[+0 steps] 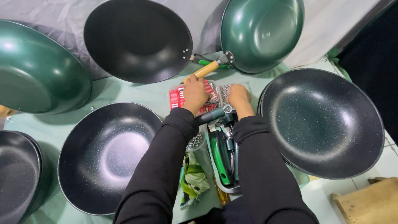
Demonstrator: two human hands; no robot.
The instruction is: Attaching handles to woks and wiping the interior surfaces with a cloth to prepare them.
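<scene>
Both hands rest on a clear tray between dark woks. The left hand (195,94) covers a red packet (177,98); the right hand (238,96) lies just beside it.

A red patterned packet (179,98) lies flat on the green-covered table (124,89), partly under both hands.

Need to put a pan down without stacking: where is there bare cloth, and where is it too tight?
Bare green cloth shows between the upper black wok and the lower black wok, and a strip at upper right above the speckled pan. The middle is crowded: both hands sit over a tray of handles.
</scene>
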